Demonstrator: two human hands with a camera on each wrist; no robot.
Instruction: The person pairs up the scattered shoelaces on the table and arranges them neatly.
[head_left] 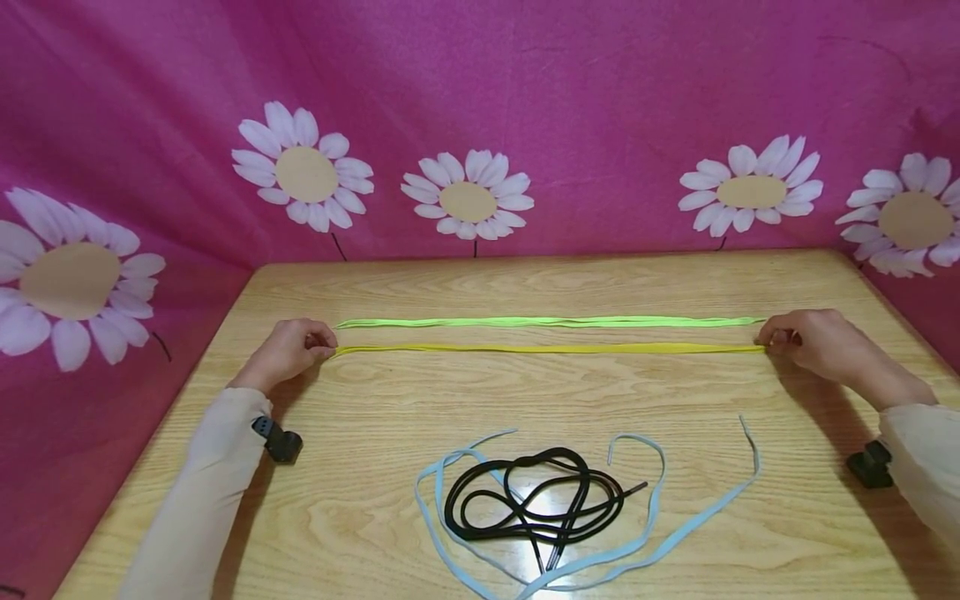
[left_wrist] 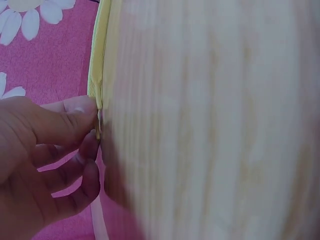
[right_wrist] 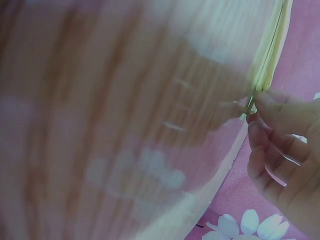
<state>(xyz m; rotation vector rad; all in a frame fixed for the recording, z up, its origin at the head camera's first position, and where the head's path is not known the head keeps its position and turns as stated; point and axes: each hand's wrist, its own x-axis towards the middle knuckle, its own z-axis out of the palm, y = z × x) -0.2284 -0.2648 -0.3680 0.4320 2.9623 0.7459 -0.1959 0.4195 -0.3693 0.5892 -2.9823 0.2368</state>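
Observation:
A yellow shoelace (head_left: 547, 349) stretches straight across the table in the head view. My left hand (head_left: 288, 350) pinches its left end between thumb and fingertips, which the left wrist view shows close up, with the lace's tip (left_wrist: 98, 131) poking out below the thumb. At the other end, my right hand (head_left: 817, 346) pinches the lace with thumb and forefinger. Just behind it and parallel lies a bright green shoelace (head_left: 547, 322), apart from the yellow one. In the right wrist view the yellow lace (right_wrist: 272, 60) runs up from the fingertips.
Nearer the front of the wooden table (head_left: 360, 517) lies a loosely coiled black shoelace (head_left: 517, 533). Under and around it curves a light blue shoelace (head_left: 697, 521). A pink cloth (head_left: 600, 100) with white flowers hangs behind the table and along its sides.

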